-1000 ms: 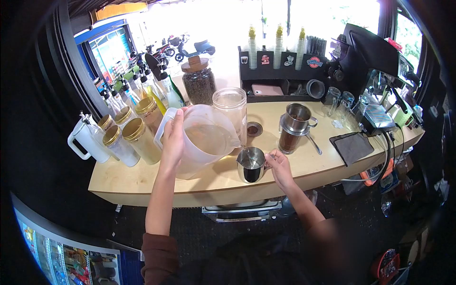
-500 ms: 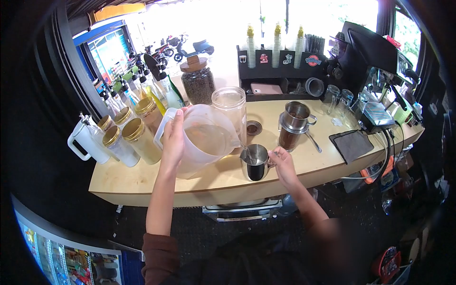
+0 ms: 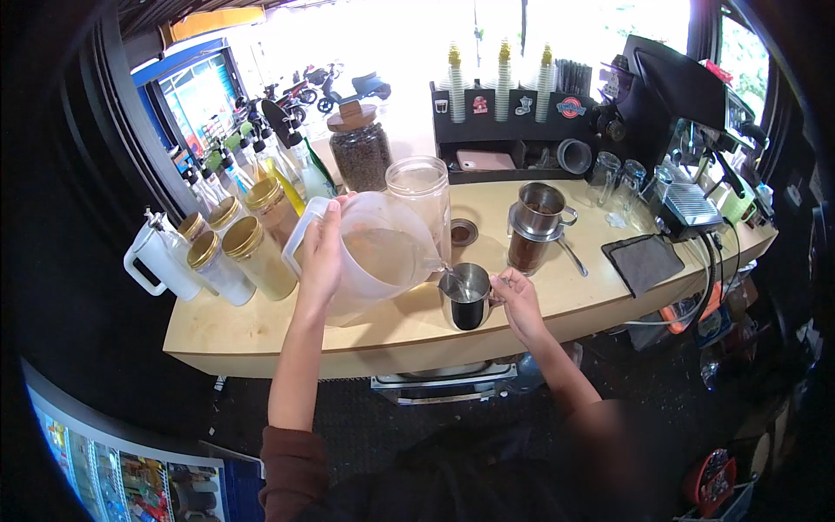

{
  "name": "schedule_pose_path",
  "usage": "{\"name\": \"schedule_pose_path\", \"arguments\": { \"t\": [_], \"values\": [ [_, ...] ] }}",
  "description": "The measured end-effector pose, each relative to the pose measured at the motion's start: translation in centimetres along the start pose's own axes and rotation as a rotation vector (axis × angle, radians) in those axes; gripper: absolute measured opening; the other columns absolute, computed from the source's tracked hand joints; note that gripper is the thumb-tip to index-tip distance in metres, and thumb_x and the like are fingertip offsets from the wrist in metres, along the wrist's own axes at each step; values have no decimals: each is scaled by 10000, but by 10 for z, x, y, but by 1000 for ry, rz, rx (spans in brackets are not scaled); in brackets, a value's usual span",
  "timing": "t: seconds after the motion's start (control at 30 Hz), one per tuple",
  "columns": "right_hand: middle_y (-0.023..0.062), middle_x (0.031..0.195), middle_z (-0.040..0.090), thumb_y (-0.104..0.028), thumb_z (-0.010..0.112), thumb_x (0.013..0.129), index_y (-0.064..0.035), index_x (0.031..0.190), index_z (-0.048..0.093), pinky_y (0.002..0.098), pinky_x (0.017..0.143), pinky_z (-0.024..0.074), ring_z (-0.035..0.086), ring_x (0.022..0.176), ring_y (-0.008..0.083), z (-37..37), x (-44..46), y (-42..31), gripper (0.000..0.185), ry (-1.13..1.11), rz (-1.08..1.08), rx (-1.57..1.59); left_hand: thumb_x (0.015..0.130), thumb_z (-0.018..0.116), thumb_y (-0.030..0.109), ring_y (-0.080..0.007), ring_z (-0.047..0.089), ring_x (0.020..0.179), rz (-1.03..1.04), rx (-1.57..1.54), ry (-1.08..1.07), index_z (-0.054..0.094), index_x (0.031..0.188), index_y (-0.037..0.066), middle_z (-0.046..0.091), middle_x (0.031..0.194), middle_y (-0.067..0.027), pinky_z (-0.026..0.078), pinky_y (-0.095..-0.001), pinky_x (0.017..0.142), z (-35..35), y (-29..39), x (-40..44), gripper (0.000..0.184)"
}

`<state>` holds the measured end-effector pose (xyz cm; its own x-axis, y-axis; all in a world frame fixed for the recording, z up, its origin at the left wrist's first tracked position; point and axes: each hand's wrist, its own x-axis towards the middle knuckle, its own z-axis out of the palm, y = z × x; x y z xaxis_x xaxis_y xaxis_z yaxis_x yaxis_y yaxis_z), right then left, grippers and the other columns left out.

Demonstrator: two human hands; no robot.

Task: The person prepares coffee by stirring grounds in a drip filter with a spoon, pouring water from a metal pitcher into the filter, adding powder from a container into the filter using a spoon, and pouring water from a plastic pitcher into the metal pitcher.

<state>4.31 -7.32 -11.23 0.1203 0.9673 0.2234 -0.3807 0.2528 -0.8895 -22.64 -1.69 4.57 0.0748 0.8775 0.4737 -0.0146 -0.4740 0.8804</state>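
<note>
My left hand (image 3: 321,252) is wrapped round the handle of a translucent plastic pitcher (image 3: 383,257), tilted to the right. From its spout a thin stream of clear liquid falls into a steel jug (image 3: 466,300). The jug's handle is pinched in the fingers of my right hand (image 3: 518,300). Behind the pitcher stands a large clear jar (image 3: 424,187). Right of the jug, a metal drip filter (image 3: 541,211) sits on a glass (image 3: 524,253) with dark brown contents, and a spoon (image 3: 573,255) is beside it.
Gold-lidded jars (image 3: 261,257) and a white jug (image 3: 163,261) line the counter's left side (image 3: 226,335). A bean jar (image 3: 360,157) and black cup rack (image 3: 522,130) are behind. To the right are a dark cloth (image 3: 644,264), glass mugs and an espresso machine (image 3: 687,204).
The steel jug and my right hand have shifted slightly right since the earliest frame. The liquid in the jug looks higher. The pitcher stays tilted in my left hand.
</note>
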Motion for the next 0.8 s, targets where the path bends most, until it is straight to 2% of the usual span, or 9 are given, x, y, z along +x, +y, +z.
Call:
{"name": "schedule_pose_path", "arguments": {
  "t": [0.47,0.53,0.57,0.63,0.77,0.8],
  "values": [
    [-2,733,620,-160,635,921,-126,783,479,207,593,432,596,675,63,5,-3,-6,211,26,8,7,1031,373,305,-161,582,1027,-7,23,2,591,1157,-18,632,1133,-109,451,-305,911,1,-3,0,410],
    [-40,705,524,-127,629,921,-116,785,482,218,640,382,453,643,47,10,-5,-11,201,63,51,8,1031,372,304,-158,584,1016,7,23,5,592,1158,-15,635,1123,-105,458,-303,899,0,-6,0,407],
    [-40,705,524,-127,629,921,-116,785,482,218,640,382,453,643,47,8,-4,-8,201,63,50,9,1031,372,304,-158,584,1016,7,23,4,592,1158,-15,635,1123,-105,458,-303,899,1,-5,0,407],
    [-8,716,600,-163,638,920,-125,781,479,211,592,428,595,674,66,4,-3,-3,214,37,13,16,1031,373,304,-155,584,1011,26,44,-1,594,1154,-13,638,1114,-102,460,-302,895,2,-4,-1,405],
    [-7,711,592,-170,640,920,-121,779,480,217,600,432,594,673,73,3,-4,-3,218,37,6,10,1031,375,301,-156,583,1009,-12,31,-5,594,1150,-16,638,1116,-103,459,-306,898,5,1,-4,404],
    [-24,714,562,-147,633,921,-120,783,480,221,630,417,533,662,59,6,-6,-7,208,41,20,18,1031,378,300,-158,581,1019,-14,22,-4,592,1151,-19,636,1125,-104,453,-309,908,5,0,-4,403]
  ]
}}
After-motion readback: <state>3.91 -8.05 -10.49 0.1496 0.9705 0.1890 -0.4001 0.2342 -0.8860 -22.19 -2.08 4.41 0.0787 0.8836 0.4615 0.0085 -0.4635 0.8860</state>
